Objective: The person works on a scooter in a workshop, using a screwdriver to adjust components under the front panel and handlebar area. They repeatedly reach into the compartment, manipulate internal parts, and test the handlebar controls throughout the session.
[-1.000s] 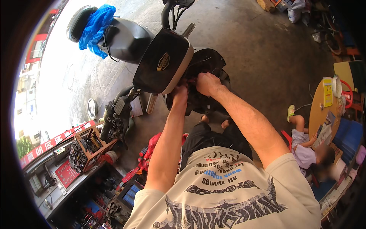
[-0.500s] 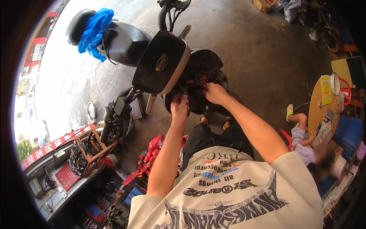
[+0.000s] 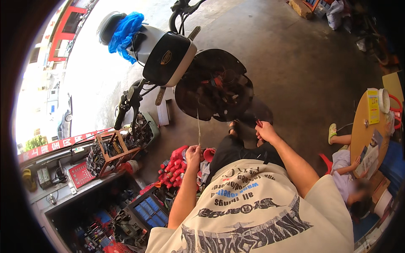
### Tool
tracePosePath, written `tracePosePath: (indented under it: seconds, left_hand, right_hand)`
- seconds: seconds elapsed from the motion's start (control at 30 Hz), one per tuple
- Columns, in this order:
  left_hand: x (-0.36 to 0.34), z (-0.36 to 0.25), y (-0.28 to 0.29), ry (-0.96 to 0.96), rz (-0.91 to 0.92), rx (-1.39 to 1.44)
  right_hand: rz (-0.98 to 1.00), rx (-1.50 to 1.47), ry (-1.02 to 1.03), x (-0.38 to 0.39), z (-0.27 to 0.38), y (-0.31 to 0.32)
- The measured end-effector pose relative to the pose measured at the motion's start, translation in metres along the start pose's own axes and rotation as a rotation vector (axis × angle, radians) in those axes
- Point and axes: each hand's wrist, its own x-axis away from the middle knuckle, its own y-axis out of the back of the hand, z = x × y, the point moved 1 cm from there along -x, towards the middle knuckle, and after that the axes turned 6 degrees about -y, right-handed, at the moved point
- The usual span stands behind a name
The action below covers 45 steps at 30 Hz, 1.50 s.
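Note:
My left hand (image 3: 193, 155) is closed on the lower end of a pale, thin strip (image 3: 199, 128), which rises toward the scooter's dark round front housing (image 3: 190, 95). My right hand (image 3: 266, 133), out to the right of that housing, grips a red-handled tool (image 3: 259, 123) whose tip I cannot make out. Red and dark parts (image 3: 217, 80) show inside the housing. The scooter's black-and-cream front cover (image 3: 166, 57), its handlebar with levers (image 3: 126, 103) and a blue plastic bag (image 3: 124, 36) are above and left.
A cluttered workbench (image 3: 57, 198) with a wooden tool rack (image 3: 109, 160) runs along the left. Red items (image 3: 175, 166) lie heaped by my left forearm. At right, a person (image 3: 339, 168) sits at a wooden table (image 3: 363, 143). Bags (image 3: 335, 14) lie at the upper right.
Both hands have come out from the housing: the left down with the strip, the right down and rightward with the red-handled tool. The view has shifted, and the scooter appears higher in it.

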Motion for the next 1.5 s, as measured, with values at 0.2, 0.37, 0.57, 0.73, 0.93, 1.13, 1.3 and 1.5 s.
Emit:
tracePosePath:
  seconds: [0.2,0.37,0.57,0.73,0.93,1.13,1.3,1.5]
  left_hand:
    - [0.01,0.041,0.031,0.199,-0.145,0.126]
    - [0.01,0.079,0.065,0.214,-0.375,0.229]
    - [0.004,0.079,0.084,0.302,-0.558,0.151]
    - [-0.028,0.043,0.078,0.121,-0.444,0.268]
    - [-0.087,-0.088,0.046,-0.194,-0.231,0.425]
    - [-0.13,-0.188,0.034,-0.402,-0.153,0.777]
    - [-0.152,-0.212,0.032,-0.487,0.062,1.042]
    - [-0.172,-0.202,0.035,-0.575,0.043,0.967]
  right_hand:
    - [-0.017,-0.016,0.008,0.005,-0.035,0.027]
    - [-0.055,-0.021,0.01,0.01,-0.058,0.046]
    - [-0.048,-0.046,-0.008,0.008,-0.074,0.064]
    - [-0.052,-0.031,-0.02,0.008,-0.069,0.06]
    - [-0.056,0.015,-0.028,0.017,-0.049,0.059]
    - [-0.094,-0.001,-0.033,0.027,-0.033,0.053]
    - [-0.14,-0.034,-0.078,0.034,-0.03,0.045]
    - [-0.154,-0.03,-0.106,0.033,-0.03,0.031]
